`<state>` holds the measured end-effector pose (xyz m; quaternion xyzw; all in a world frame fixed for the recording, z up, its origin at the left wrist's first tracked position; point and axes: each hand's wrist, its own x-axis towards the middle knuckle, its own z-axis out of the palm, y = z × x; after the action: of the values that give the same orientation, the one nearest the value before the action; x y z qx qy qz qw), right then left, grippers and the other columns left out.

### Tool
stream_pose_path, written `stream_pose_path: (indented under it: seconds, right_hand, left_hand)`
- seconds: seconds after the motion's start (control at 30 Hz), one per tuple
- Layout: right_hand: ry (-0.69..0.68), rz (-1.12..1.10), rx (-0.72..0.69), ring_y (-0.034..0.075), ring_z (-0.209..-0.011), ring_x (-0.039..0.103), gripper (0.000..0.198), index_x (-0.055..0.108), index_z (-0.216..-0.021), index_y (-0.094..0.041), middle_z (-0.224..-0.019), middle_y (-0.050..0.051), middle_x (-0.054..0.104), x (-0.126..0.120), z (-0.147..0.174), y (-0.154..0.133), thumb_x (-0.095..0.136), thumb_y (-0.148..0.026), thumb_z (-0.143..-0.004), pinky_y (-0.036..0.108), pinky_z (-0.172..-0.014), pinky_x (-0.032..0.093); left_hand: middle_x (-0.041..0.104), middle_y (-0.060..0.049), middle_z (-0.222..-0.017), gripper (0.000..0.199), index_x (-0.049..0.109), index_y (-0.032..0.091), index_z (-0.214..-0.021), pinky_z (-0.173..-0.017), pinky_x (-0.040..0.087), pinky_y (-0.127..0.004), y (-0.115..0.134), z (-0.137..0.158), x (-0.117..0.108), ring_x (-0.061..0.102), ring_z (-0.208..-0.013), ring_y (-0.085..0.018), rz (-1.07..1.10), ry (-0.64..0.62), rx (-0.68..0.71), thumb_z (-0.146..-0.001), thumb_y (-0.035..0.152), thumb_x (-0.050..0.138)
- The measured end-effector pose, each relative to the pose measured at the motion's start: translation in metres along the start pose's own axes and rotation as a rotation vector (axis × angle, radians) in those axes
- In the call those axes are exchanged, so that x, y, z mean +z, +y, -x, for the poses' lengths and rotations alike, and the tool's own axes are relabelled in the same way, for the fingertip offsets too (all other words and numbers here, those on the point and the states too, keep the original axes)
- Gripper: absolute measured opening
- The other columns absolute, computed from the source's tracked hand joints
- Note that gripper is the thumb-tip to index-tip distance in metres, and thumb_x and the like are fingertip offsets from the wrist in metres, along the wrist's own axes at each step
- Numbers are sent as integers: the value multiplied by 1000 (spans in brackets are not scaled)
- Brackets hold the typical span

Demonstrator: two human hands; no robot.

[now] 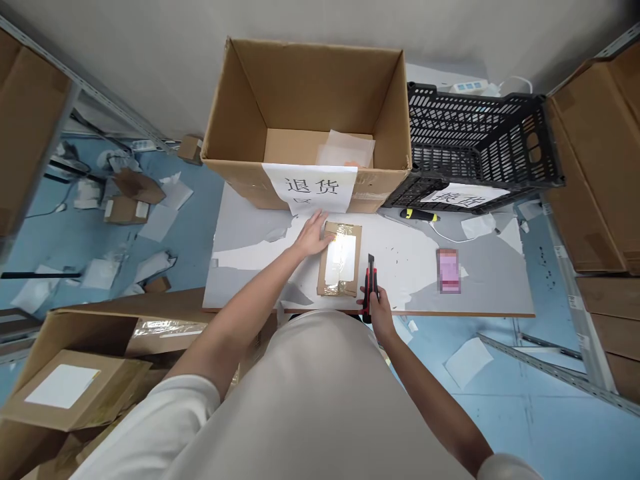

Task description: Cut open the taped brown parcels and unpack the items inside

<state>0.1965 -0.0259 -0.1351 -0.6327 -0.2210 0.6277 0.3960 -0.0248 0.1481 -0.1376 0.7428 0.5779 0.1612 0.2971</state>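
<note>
A small taped cardboard box [354,257] with a white label lies flat on the table in front of me. My left hand [314,237] rests at its upper left edge, fingers spread, the thumb touching the box. In my right hand [379,308], just right of the box, is a red and black utility knife [371,283], its tip pointing away from me. Whether the blade is out I cannot tell. Behind the small box stands a large open carton [240,175] with a white paper sign hanging on its front.
A black plastic crate [500,177] stands right of the carton. Before it lie a yellow and black tool [419,215], a cable and a blurred pink object [449,271]. A big carton of parcels [100,310] is at my left. Paper scraps litter the blue floor [500,427].
</note>
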Motion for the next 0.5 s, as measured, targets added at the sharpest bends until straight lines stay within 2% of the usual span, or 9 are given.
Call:
stream_pose_path:
  seconds: [0.1, 0.17, 0.23, 0.3, 0.4, 0.5]
  right_hand:
    - [-16, -203, 126, 21, -87, 66, 40, 44, -101, -28, -111, 4, 62, 4, 13, 11, 60, -54, -75, 36, -61, 56]
    - [5, -277, 136, 22, -91, 66, 39, 44, -99, -28, -103, 4, 65, 7, 13, 14, 61, -54, -75, 38, -67, 56]
    - [39, -273, 103, 22, -91, 67, 38, 44, -97, -27, -98, 4, 67, 7, 7, 13, 59, -54, -76, 39, -71, 56]
    - [76, -236, 39, 21, -91, 67, 37, 43, -96, -26, -96, 4, 67, 3, -4, 7, 57, -54, -77, 39, -75, 55]
    - [118, -191, -102, 19, -95, 65, 38, 41, -98, -26, -98, 4, 67, -7, -31, -10, 55, -55, -78, 37, -80, 54]
    - [90, -105, -217, 19, -99, 64, 40, 39, -103, -27, -104, 4, 65, -10, -64, -32, 50, -57, -79, 36, -76, 55]
  left_hand:
    - [51, -11, -130, 64, 44, 14, -129, -100, 38, -39, -9, -20, -1, 47, -120, -27, 58, -118, 21, -74, 42, 56]
    - [60, -8, -117, 58, 48, 16, -123, -91, 45, -36, -12, -20, 0, 57, -105, -24, 94, -119, -21, -72, 42, 57]
    - [63, -6, -109, 53, 52, 18, -116, -84, 47, -34, -13, -13, -1, 59, -96, -22, 111, -74, -75, -70, 42, 59]
    - [64, -5, -103, 47, 54, 19, -108, -80, 48, -32, -13, 1, -4, 60, -91, -21, 105, -15, -153, -68, 43, 61]
    - [65, -4, -90, 41, 54, 20, -93, -71, 46, -31, -11, 36, -5, 60, -83, -21, 24, 66, -347, -67, 51, 61]
    - [60, -2, -71, 42, 49, 22, -78, -61, 42, -30, -7, 79, 1, 60, -71, -21, -47, 62, -518, -67, 62, 57]
